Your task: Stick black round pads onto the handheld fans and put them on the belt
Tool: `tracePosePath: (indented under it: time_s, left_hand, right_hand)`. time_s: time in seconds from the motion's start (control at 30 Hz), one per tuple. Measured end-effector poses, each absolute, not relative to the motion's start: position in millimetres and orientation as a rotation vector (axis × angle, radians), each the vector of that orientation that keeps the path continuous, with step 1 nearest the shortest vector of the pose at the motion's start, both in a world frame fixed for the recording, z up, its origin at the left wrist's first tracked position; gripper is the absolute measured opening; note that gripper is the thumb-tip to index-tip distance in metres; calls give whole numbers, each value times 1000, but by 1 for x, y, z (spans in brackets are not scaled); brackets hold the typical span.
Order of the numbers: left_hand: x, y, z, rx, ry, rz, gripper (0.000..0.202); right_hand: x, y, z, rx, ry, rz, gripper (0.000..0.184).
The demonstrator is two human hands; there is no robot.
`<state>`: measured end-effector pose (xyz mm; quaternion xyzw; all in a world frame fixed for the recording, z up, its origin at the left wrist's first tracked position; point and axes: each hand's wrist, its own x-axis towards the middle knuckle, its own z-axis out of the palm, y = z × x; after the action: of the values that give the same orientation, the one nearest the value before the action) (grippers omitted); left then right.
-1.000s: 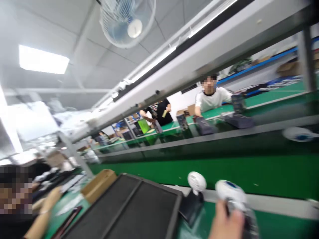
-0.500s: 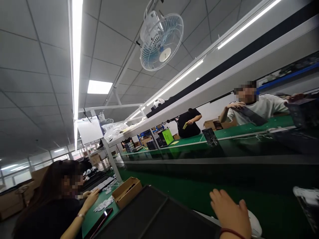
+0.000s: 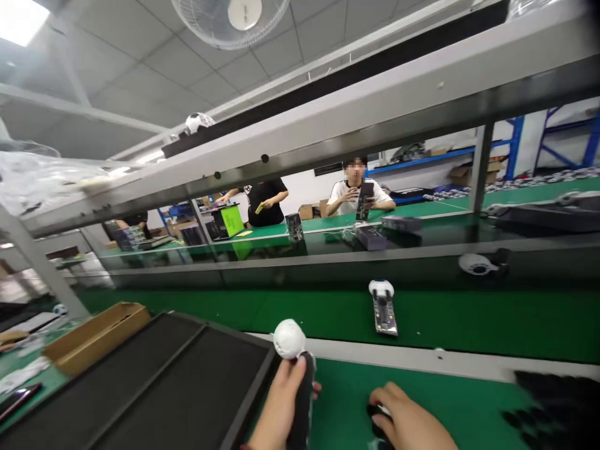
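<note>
Upright in my left hand (image 3: pixel 281 400) is a device with a round white head (image 3: pixel 289 339) and a long black body (image 3: pixel 302 400); my fingers and thumb wrap around the body below the head. My right hand (image 3: pixel 403 415), low over the green bench (image 3: pixel 342 387), pinches a small black part (image 3: pixel 377 415) with a whitish spot. My fingers cover much of that part, so its kind is unclear. Beyond the bench's metal edge, a similar white-headed device (image 3: pixel 384 307) lies on the green belt, its inner parts showing.
A black divided tray (image 3: pixel 154 375) lies at left, beside a cardboard box (image 3: pixel 100 334). Blurred black pieces (image 3: pixel 553 406) lie at right. Another device (image 3: pixel 475 264) rests further back. Across the line, a person in white (image 3: pixel 340 195) holds a dark box. A metal shelf beam (image 3: pixel 300 140) crosses overhead.
My view has swung right and down. My left hand, earlier spread near a white rounded object, now grips the white-headed device. My right hand has come into view, holding the black part.
</note>
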<state>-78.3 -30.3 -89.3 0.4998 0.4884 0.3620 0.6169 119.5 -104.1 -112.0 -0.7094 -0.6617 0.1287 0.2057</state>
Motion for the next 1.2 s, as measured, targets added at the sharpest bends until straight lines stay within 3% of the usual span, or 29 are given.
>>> tracePosePath:
  time_s: [0.1,0.27,0.43,0.67,0.97,1.2]
  left_hand:
    - [-72,-54,-94,842,958,705,72]
    - [-57,-72,-111,648,710,702,56]
    - [-50,-77,-115,575,561,674,61]
    - [-53,-81,-113,535,494,654,55]
    - [-55,-82,-125,468,554,538,80]
    - [-54,-84,-119,601,672,457,85]
  right_hand:
    - [112,-98,-112,-2006,-1856,337,19]
    - [103,-102,-119,-2028,-1859,275,23]
    - [103,-103,-113,-2000,-1778,307,20]
    - [109,-109,-110,-1873,-1603,563,14]
    - [91,-116,-70,-1381,-1354,1166,7]
    - [74,-121,-76,-1387,-1263,1135,17]
